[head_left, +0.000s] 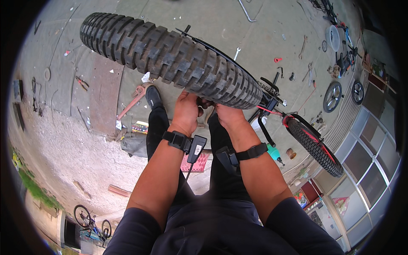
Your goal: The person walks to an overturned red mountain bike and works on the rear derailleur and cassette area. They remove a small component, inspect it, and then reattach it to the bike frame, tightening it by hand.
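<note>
Reaching to the near edge of a bumpy black tyre [170,57]
Close together with left hand [185,111] and right hand [230,115], partly hidden; cannot tell if spread or pinching

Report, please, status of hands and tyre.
Left hand, right hand at edge of tyre. Tyre partly hides both; grip unclear. Red wrench beside left shoe.
</note>
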The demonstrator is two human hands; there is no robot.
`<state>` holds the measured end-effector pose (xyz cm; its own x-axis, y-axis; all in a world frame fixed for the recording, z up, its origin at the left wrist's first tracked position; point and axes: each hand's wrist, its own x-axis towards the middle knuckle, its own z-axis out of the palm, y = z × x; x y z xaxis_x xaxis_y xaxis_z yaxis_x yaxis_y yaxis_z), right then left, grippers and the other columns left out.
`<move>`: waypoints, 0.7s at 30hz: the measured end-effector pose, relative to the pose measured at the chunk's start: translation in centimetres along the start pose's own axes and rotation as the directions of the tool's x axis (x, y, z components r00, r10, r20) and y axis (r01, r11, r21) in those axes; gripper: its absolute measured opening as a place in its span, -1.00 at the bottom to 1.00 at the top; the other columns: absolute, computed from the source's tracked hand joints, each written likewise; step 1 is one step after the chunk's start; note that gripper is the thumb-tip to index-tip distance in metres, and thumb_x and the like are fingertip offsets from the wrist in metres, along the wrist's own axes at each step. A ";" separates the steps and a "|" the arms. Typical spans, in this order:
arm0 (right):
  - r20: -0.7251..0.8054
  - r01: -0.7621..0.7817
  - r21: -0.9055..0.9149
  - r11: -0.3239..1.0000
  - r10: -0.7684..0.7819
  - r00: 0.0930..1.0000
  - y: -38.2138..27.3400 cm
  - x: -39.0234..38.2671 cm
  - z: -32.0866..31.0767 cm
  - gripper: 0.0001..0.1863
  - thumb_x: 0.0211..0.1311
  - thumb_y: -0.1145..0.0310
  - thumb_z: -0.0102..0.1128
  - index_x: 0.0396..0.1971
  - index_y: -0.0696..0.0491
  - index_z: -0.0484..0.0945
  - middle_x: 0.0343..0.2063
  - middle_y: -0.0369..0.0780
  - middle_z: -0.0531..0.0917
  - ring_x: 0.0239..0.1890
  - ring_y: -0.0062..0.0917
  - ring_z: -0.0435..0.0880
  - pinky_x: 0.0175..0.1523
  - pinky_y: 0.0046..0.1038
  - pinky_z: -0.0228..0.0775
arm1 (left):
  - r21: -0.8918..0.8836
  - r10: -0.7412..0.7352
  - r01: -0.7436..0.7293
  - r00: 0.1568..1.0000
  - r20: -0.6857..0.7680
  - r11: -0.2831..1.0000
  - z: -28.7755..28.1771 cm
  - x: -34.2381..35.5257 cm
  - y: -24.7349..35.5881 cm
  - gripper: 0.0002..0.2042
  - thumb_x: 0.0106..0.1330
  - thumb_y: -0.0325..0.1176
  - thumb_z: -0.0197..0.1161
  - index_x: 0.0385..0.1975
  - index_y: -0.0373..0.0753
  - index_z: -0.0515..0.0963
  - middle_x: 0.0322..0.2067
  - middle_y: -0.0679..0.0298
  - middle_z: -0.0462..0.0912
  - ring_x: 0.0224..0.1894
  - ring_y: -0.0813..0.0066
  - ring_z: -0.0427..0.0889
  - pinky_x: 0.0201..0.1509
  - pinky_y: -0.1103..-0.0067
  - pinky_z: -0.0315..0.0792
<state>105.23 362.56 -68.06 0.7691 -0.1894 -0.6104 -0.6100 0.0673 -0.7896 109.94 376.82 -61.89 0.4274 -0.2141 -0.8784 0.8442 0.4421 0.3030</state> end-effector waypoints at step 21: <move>0.129 0.150 -0.444 0.884 -0.102 0.986 -1.2 0.5 0.0 -0.84 0.48 0.37 0.09 -0.21 0.11 0.60 -0.37 -0.27 0.68 -0.32 -0.55 0.63 -0.16 -0.47 0.47 | -0.007 0.076 -0.076 0.996 -0.035 0.997 0.1 -0.3 -0.3 -0.87 0.46 -0.38 0.03 -0.09 -0.12 0.48 -0.44 0.40 0.53 -0.50 0.68 0.43 -0.55 0.69 0.22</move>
<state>106.35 362.35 -67.45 0.8457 -0.0672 -0.5295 -0.5084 -0.4035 -0.7608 109.60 376.66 -61.68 0.4790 -0.1496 -0.8650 0.8067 0.4634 0.3666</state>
